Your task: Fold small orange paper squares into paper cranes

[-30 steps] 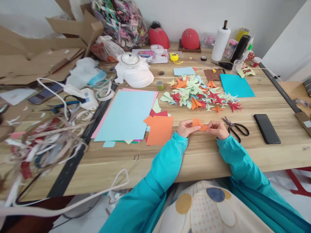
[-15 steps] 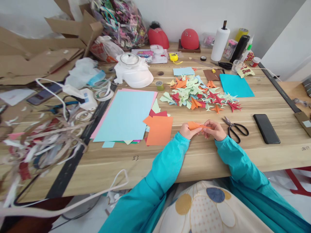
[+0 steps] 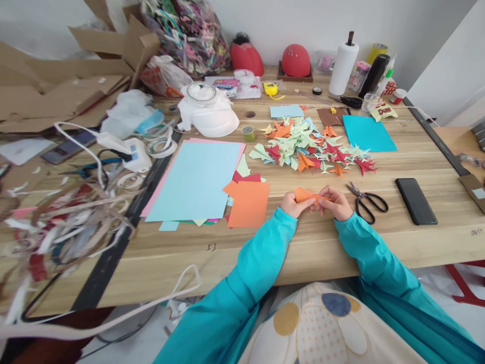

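Note:
A small folded piece of orange paper [image 3: 303, 194] is pinched between both hands, just above the wooden table. My left hand [image 3: 291, 204] grips its left part, thumb on the near side. My right hand [image 3: 336, 203] pinches its narrow right end, the fingertips of both hands almost meeting. Part of the paper is hidden behind the fingers. Beyond the hands lies a heap of folded paper cranes [image 3: 299, 144] in green, red and orange. Flat orange sheets [image 3: 249, 205] rest left of my left hand, and black-handled scissors [image 3: 366, 199] lie open right of my right hand.
A black phone [image 3: 416, 201] lies at the right. Large light-blue sheets [image 3: 195, 177] are stacked on the left, a turquoise sheet [image 3: 369, 133] at the back right. A spool [image 3: 249, 133] stands behind the stack. Ribbons [image 3: 79, 222] and a white power strip [image 3: 138, 155] crowd the far left.
Both hands keep hold of the orange paper in nearly the same place. Its left flap stands slightly differently between the fingers. Everything else on the table is unchanged.

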The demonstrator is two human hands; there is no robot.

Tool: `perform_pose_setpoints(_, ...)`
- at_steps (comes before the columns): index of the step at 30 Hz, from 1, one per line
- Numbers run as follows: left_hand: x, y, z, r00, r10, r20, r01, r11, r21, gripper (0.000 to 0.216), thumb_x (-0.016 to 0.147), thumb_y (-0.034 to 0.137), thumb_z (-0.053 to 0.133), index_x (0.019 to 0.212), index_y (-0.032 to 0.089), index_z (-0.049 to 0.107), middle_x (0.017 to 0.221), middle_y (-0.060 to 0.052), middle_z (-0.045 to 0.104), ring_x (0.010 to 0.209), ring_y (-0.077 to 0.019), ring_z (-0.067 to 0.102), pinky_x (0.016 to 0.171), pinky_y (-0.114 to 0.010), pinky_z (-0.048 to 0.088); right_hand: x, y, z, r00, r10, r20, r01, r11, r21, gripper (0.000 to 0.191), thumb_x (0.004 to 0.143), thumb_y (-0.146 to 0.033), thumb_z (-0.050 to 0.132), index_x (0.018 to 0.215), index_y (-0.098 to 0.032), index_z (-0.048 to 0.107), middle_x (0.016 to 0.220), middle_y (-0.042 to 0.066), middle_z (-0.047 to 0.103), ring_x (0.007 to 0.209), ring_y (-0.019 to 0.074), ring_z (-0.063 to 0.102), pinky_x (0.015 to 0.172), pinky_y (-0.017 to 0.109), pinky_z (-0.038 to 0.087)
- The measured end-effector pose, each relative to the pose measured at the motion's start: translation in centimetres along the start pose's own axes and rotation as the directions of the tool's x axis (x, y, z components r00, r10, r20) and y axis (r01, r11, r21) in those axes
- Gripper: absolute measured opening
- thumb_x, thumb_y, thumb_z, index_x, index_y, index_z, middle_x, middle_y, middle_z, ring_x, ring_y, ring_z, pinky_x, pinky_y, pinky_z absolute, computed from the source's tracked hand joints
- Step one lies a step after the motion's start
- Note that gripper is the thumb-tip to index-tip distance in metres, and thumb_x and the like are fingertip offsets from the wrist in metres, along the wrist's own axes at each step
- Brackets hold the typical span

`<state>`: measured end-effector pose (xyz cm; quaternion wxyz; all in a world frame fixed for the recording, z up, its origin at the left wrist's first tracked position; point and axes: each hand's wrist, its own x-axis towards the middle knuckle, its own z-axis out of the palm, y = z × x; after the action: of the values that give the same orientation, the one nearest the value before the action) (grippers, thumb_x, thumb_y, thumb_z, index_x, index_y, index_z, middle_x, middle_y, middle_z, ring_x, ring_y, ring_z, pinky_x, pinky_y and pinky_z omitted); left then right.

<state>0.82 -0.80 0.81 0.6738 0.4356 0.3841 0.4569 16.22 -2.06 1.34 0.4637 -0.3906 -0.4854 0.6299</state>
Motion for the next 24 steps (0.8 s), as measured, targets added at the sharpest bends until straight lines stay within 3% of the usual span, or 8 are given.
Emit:
perform_pose_setpoints(8,-0.10,0.00,0.14,0.999,0.029,-0.015,-0.029,0.999,-0.029,0.039,0.048,0.040,0.081,0.070,0.011,0.069,0.059,-0.004,0.067,0.045,-0.0123,0.056,0.046,-0.027,0.049,0.03,0.21,0.11,0.999,-0.043,-0.033,0.043,0.999,0.016,0.027,0.065,-0.032,0.073,0.076,-0.018,0.052,0.056,-0.003,0.064,0.043,0.0104,0.056,0.037,0.020,0.044)
perform_pose_setpoints(15,-0.08,-0.26,0.20,0.997,0.082,0.007,-0.082,0.994,-0.069,0.032,0.049,0.037,0.081,0.069,0.013,0.071,0.073,-0.006,0.071,0.045,-0.0108,0.055,0.045,-0.027,0.048,0.07,0.50,0.20,0.996,-0.040,-0.081,0.043,0.998,0.044,0.020,0.063,-0.029,0.072,0.068,-0.019,0.056,0.052,-0.003,0.063,0.038,0.0093,0.053,0.034,0.019,0.040)
perform_pose_setpoints(24,-0.21,-0.46,0.36,0.997,0.024,0.068,-0.015,0.990,-0.139,0.035,0.051,0.036,0.080,0.074,0.012,0.072,0.076,-0.009,0.072,0.044,-0.0128,0.058,0.042,-0.027,0.048,0.08,0.21,0.07,0.993,0.003,-0.116,0.008,0.996,0.094,0.017,0.059,-0.025,0.072,0.063,-0.017,0.057,0.046,-0.004,0.062,0.029,0.0081,0.047,0.029,0.018,0.034)
